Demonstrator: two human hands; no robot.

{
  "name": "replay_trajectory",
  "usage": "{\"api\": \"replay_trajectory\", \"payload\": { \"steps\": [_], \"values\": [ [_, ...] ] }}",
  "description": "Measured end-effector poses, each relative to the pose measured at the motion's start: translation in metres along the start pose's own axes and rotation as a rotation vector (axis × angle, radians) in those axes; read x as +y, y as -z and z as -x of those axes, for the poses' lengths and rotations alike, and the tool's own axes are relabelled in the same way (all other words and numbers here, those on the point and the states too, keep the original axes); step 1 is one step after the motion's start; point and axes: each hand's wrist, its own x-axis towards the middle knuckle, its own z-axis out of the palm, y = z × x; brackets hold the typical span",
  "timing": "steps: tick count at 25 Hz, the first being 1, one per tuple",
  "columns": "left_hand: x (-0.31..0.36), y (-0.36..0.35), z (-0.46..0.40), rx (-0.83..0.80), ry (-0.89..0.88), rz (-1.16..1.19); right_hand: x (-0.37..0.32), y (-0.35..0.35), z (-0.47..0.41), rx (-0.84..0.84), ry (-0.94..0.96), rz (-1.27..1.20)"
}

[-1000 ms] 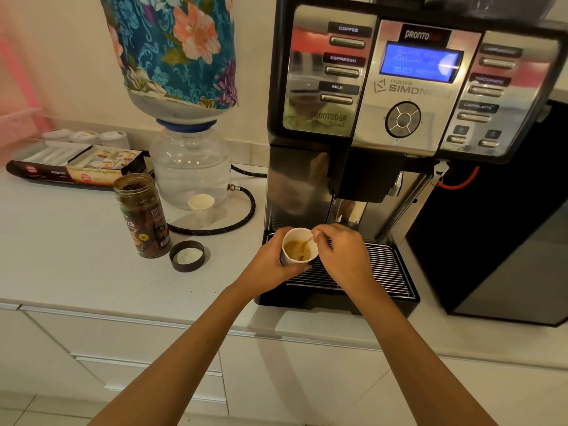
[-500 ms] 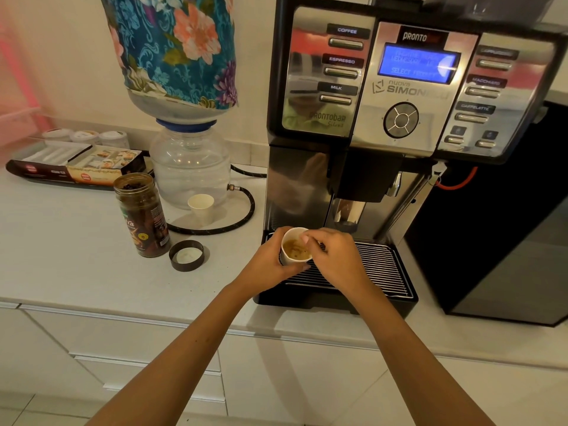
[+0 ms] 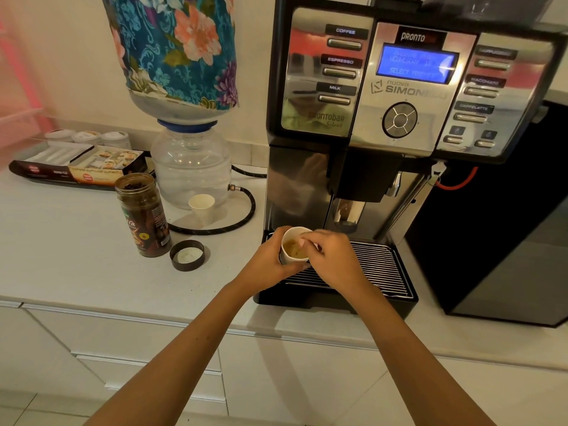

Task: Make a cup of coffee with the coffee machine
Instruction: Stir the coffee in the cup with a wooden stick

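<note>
left hand [image 3: 270,261] wraps the paper cup [image 3: 294,245] on the drip tray [image 3: 378,265]; right hand [image 3: 330,256] pinches something over it, stirrer unseen. cup looks light, soft-walled, squashable: hold mid-wall, gently.

Place: an office pantry or break-room counter.
Sign: large push-button coffee machine [image 3: 399,124] on white countertop [image 3: 76,256].
Left of machine: cloth-covered water bottle [image 3: 181,56], sachet tray [image 3: 76,167], spare paper cup [image 3: 202,207].
</note>
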Motion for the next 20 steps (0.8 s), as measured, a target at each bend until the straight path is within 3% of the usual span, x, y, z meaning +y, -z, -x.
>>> {"api": "replay_trajectory", "payload": {
  "steps": [6, 11, 20],
  "values": [
    [-0.003, -0.002, -0.002, 0.004, 0.014, -0.043, 0.008, 0.007, -0.001, 0.153, -0.042, 0.085],
    [-0.005, -0.002, -0.004, 0.003, 0.024, -0.028, 0.006, 0.0, 0.004, 0.08, -0.047, -0.056],
    [-0.008, 0.003, -0.013, 0.004, 0.109, -0.067, 0.019, 0.014, 0.017, 0.377, -0.242, -0.401]
  ]
}}
